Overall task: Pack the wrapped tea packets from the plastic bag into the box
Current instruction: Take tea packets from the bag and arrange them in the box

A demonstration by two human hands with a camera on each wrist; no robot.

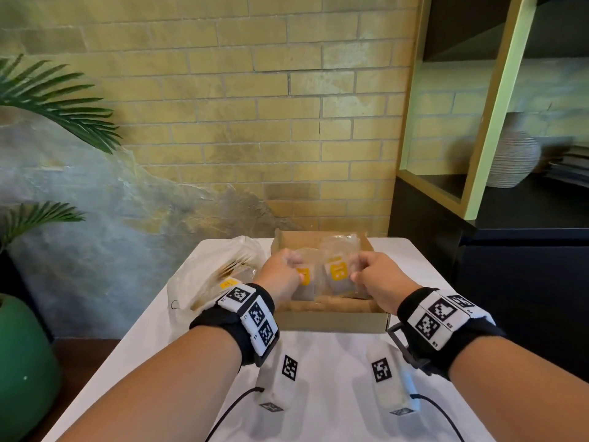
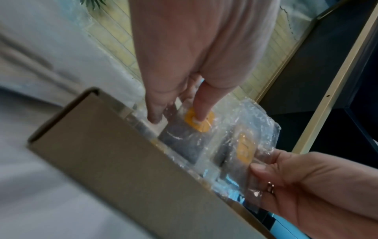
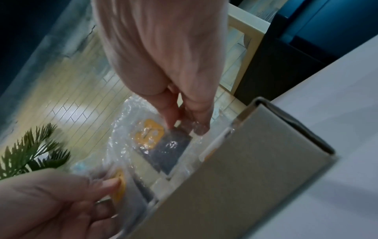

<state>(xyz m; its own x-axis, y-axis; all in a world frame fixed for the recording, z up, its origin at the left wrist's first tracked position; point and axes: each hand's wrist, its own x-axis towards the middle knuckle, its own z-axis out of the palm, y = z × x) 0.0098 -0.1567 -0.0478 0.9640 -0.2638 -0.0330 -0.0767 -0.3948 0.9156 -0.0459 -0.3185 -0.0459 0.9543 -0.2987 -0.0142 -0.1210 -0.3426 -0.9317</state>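
two wrapped tea packets stand side by side in the cardboard box (image 1: 331,320), each in clear film with a yellow label. i note my left hand (image 1: 280,274) pinching the left packet (image 2: 184,139), thumb on its label, and my right hand (image 1: 377,280) pinching the right packet (image 1: 339,275). the box sits on the white table (image 1: 328,378). the plastic bag (image 1: 207,275) (more packets inside) lies just left of the box.

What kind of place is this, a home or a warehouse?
Probably a home or a decorated lounge, not a warehouse: a yellow brick wall, a potted palm at the left, and a shelf unit holding a ribbed vase stand behind the small white table.
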